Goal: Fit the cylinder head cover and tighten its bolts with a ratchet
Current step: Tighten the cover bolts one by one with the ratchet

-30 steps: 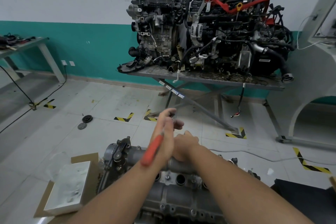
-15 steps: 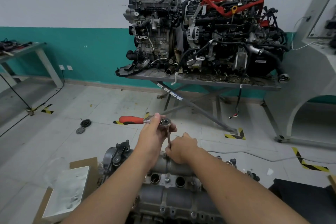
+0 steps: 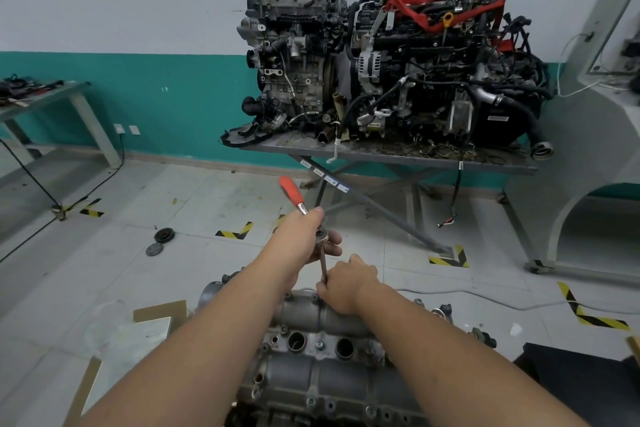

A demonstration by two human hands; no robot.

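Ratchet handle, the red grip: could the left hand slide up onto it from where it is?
Probably yes. The left hand grips the ratchet near its head, and the red grip juts free beyond the knuckles, with nothing around it.

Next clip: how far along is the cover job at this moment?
Done: the grey cast-metal cylinder head cover already sits on the engine. In hand: the left hand grips the red-handled ratchet near its head, while the right hand pinches the thin steel extension bar low down, at a bolt on the cover's far edge. Left: bolt tightness cannot be judged; other bolts probably remain.
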